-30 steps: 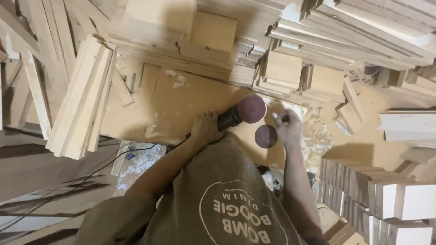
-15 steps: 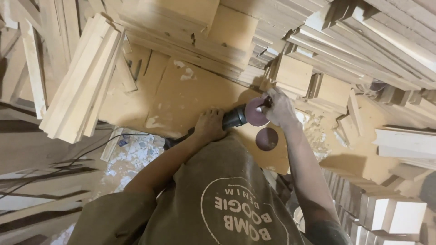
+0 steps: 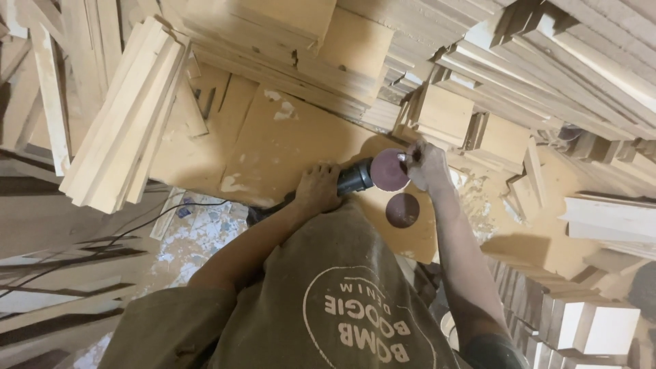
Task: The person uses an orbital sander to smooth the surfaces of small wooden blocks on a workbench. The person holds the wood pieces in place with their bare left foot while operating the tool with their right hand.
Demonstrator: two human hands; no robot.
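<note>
My left hand point(image 3: 317, 187) grips the dark body of a corded angle grinder point(image 3: 356, 177), which lies over a dusty fibreboard sheet point(image 3: 287, 147). A round maroon sanding disc point(image 3: 390, 169) sits on the grinder's head, face up. My right hand point(image 3: 425, 165) pinches the disc's right edge with its fingertips. A second maroon sanding disc point(image 3: 402, 210) lies loose on the board just below the grinder head.
Bundles of pale wood strips point(image 3: 126, 113) lean at the left. Stacks of planks and small square blocks point(image 3: 444, 113) fill the top and right. More cut blocks point(image 3: 588, 318) stand at the lower right. The grinder's black cable point(image 3: 171, 225) trails left over a speckled floor.
My right hand rose from beside the loose disc on the board to the grinder head and now pinches the mounted disc's edge. The left hand kept its hold on the grinder.
</note>
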